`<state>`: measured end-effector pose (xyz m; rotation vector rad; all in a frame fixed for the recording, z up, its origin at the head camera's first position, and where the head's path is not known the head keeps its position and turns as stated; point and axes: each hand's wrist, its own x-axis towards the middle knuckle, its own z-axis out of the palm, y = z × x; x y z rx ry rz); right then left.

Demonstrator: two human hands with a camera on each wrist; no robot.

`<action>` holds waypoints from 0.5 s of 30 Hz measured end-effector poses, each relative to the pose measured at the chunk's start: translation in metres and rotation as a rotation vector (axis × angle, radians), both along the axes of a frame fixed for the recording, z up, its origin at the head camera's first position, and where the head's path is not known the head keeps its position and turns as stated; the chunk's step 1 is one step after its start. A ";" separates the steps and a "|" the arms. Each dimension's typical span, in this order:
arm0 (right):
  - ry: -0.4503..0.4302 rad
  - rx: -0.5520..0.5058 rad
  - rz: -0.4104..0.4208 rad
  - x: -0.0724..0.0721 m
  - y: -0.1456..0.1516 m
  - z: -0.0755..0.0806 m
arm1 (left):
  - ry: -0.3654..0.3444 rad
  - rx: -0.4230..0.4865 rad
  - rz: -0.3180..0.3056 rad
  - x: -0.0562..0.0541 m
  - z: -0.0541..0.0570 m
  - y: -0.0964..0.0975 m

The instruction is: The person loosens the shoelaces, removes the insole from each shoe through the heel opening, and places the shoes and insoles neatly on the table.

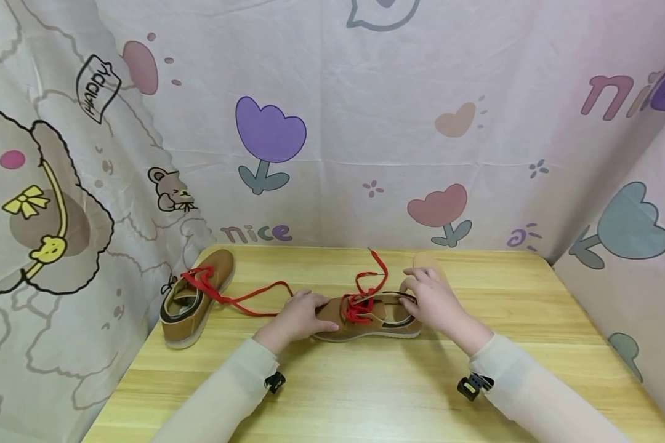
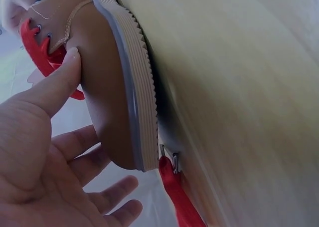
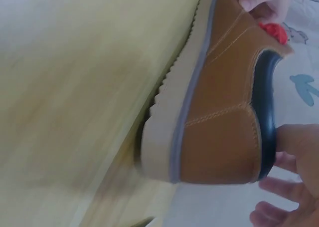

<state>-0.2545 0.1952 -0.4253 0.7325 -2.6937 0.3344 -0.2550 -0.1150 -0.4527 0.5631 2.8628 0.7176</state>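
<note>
A brown lace-up shoe point(image 1: 332, 317) with a pale ridged sole lies sideways at the middle of the table, toe left, heel right. My left hand point(image 1: 301, 317) grips its toe, thumb on the upper and fingers along the far side. At the heel, my right hand point(image 1: 433, 298) holds the collar, its thumb at the dark-lined opening point(image 3: 266, 122). Red laces point(image 1: 360, 307) sit loosely over the eyelets, with one end looping toward the back. A matching shoe point(image 1: 202, 301) stands at the left, and its red lace point(image 1: 255, 301) trails to my left hand.
Behind my right hand lies a flat, rounded tan piece point(image 1: 428, 261), partly hidden. The wooden table point(image 1: 360, 394) meets a printed cloth point(image 1: 332, 203) at the back and sides. A small black device point(image 1: 275, 382) is strapped at each wrist.
</note>
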 end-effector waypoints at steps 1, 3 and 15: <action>0.000 -0.008 0.018 0.001 -0.002 0.001 | -0.001 0.002 0.002 0.000 0.000 0.000; -0.005 -0.011 0.058 0.002 -0.005 0.002 | 0.000 0.004 0.003 0.000 0.001 0.000; -0.038 0.129 0.112 -0.009 -0.020 -0.005 | -0.006 0.019 0.013 0.002 0.001 0.001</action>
